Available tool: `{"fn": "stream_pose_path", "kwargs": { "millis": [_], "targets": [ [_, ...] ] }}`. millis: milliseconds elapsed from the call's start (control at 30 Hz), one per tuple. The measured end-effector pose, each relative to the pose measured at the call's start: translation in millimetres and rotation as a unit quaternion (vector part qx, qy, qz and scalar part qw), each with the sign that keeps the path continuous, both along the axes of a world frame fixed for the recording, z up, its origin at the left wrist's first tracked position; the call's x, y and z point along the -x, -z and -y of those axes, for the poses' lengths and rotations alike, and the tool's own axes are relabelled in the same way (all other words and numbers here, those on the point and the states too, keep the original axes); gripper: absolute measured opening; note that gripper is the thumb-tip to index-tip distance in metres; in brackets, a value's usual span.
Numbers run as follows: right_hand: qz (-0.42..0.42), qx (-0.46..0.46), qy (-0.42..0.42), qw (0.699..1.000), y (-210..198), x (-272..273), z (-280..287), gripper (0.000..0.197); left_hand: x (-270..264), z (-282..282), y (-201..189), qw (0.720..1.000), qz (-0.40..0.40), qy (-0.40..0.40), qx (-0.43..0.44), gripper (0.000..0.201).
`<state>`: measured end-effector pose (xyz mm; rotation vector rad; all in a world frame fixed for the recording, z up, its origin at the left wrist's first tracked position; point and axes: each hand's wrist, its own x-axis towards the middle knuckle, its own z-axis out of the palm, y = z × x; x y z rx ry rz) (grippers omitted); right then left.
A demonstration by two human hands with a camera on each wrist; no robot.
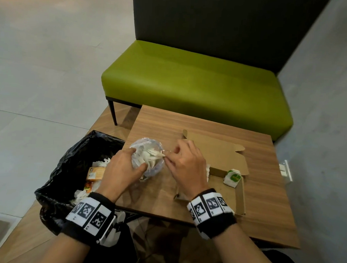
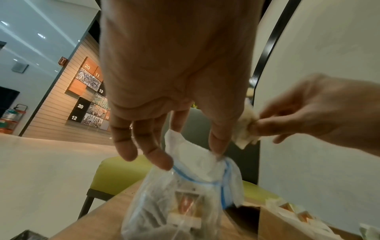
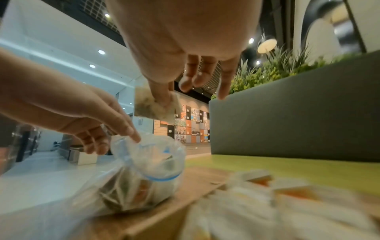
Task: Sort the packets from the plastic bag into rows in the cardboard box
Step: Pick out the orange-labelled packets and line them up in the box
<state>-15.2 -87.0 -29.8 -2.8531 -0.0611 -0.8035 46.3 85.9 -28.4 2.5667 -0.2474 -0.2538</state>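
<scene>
Right hand (image 3: 183,48) pinches one packet (image 3: 153,107) just above the plastic bag (image 3: 144,170); left hand (image 2: 174,73) grips its mouth; extraction step; next, placement in the cardboard box (image 1: 220,152).

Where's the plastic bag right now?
On the wooden table, left of the cardboard box; the left hand grips the plastic bag at its mouth.

Plastic bag (image 1: 146,160) on the worktop (image 1: 266,198), cardboard box (image 1: 218,154) right of it, bin (image 1: 69,165) left, sofa (image 1: 191,85) behind.
</scene>
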Motion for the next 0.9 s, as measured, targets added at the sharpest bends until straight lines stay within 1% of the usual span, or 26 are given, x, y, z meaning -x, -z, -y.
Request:
{"fn": "stream_pose_path", "kwargs": {
  "millis": [33,100,133,167,200,233,267,300,333,367,400,433,467,500,533,567,633,667,700,733,767,800,833,900],
  "targets": [
    [0.026,0.015,-0.009,1.0,-0.6,8.3,9.8,0.008,1.5,-0.2,-2.0,1.0,-0.002,0.007,-0.016,0.062],
    [0.07,0.037,-0.034,0.996,-0.1,26.6,29.9,0.01,8.8,-0.1,-8.4,0.996,0.01,0.023,-0.085,0.053],
    [0.082,0.044,-0.05,0.994,1.1,35.4,39.0,0.011,14.4,0.6,-12.8,0.992,0.033,0.026,-0.123,0.048],
    [0.088,0.047,-0.064,0.993,2.0,44.1,46.5,0.013,20.3,2.5,-17.0,0.987,0.072,0.025,-0.139,0.042],
    [0.091,0.048,-0.073,0.992,3.1,51.3,53.0,0.014,27.2,6.0,-22.1,0.985,0.118,0.026,-0.123,0.036],
    [0.097,0.044,-0.079,0.991,3.8,58.1,58.4,0.016,34.6,11.1,-26.9,0.985,0.153,0.033,-0.067,0.031],
    [0.105,0.038,-0.084,0.99,4.2,63.7,62.9,0.017,41.7,17.5,-32.0,0.986,0.157,0.047,0.019,0.03],
    [0.113,0.03,-0.088,0.989,4.6,68.9,66.6,0.017,48.4,26.2,-34.6,0.985,0.121,0.06,0.108,0.032],
    [0.119,0.02,-0.091,0.989,4.8,74.2,69.4,0.017,55.7,36.0,-36.3,0.979,0.053,0.072,0.182,0.037],
    [0.122,0.005,-0.093,0.988,5.4,79.2,71.5,0.018,62.5,46.0,-36.1,0.967,-0.032,0.083,0.24,0.041],
    [0.123,-0.01,-0.095,0.988,5.7,83.9,73.2,0.02,67.7,54.7,-33.4,0.945,-0.124,0.088,0.29,0.044],
    [0.12,-0.023,-0.096,0.988,5.8,88.3,74.4,0.022,71.8,61.9,-29.5,0.913,-0.218,0.091,0.334,0.044],
    [0.114,-0.033,-0.096,0.988,6.2,92.2,75.4,0.025,75.2,67.3,-24.8,0.874,-0.296,0.094,0.374,0.042],
    [0.105,-0.043,-0.095,0.989,6.7,96.2,76.4,0.025,77.6,70.6,-18.7,0.841,-0.345,0.099,0.406,0.038],
    [0.096,-0.055,-0.094,0.989,7.2,99.3,77.9,0.024,78.8,72.7,-13.9,0.822,-0.368,0.103,0.423,0.033],
    [0.089,-0.073,-0.09,0.989,7.6,102.9,79.1,0.022,79.5,74.1,-9.8,0.816,-0.374,0.102,0.428,0.029],
    [0.079,-0.143,-0.077,0.984,9.2,110.5,79.9,0.025,82.5,78.1,-5.7,0.819,-0.364,0.085,0.435,0.023],
    [0.072,-0.212,-0.061,0.973,7.8,114.5,79.0,0.028,84.6,80.5,-5.2,0.823,-0.349,0.07,0.443,0.022],
    [0.057,-0.304,-0.034,0.95,4.3,118.2,77.6,0.032,86.3,83.1,-5.0,0.831,-0.324,0.055,0.449,0.02],
    [0.035,-0.406,-0.004,0.913,-0.6,120.7,75.5,0.033,87.8,85.6,-5.3,0.842,-0.291,0.044,0.452,0.017],
    [0.011,-0.5,0.02,0.866,-4.9,122.5,72.5,0.032,89.6,87.8,-5.5,0.855,-0.26,0.041,0.447,0.016],
    [-0.002,-0.568,0.036,0.822,-8.2,123.2,69.2,0.03,91.9,90.5,-6.1,0.865,-0.237,0.043,0.441,0.014],
    [-0.006,-0.607,0.047,0.793,-9.0,123.0,66.2,0.026,94.7,93.0,-6.5,0.869,-0.222,0.05,0.439,0.012],
    [-0.005,-0.647,0.057,0.76,-6.8,120.6,60.5,0.019,100.2,97.1,-6.7,0.872,-0.202,0.062,0.44,0.01]
  ]
}}
